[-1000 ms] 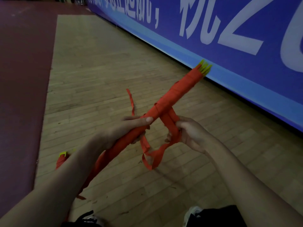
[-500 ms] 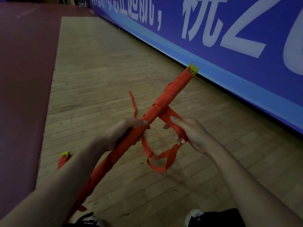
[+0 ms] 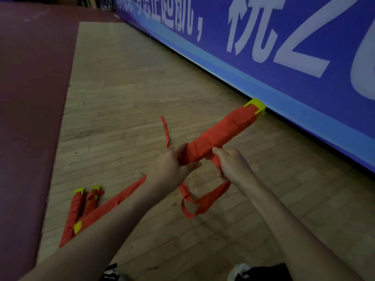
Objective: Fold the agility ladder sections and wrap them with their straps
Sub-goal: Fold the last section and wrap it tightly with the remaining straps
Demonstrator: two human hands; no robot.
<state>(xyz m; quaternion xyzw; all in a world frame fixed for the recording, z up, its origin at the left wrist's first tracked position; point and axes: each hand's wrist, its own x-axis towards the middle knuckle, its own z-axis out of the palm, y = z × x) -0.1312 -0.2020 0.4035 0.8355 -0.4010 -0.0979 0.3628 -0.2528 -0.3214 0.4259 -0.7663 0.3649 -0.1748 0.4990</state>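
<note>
A folded agility ladder bundle, yellow rungs wound in red strap, points up and right toward the banner. My left hand grips the bundle at its middle. My right hand is closed on the red strap where it leaves the bundle; the slack hangs below in a loop. A thin strap end sticks up behind my left hand. The bundle's lower part runs down-left behind my left forearm.
Two other wrapped ladder bundles lie on the wooden floor at the lower left. A blue banner wall runs along the right. Dark red flooring borders the left. My shoes show at the bottom edge.
The bundle has turned so its flat side faces me, and the view has tilted down. My right hand has moved up against the bundle, pulling the strap.
</note>
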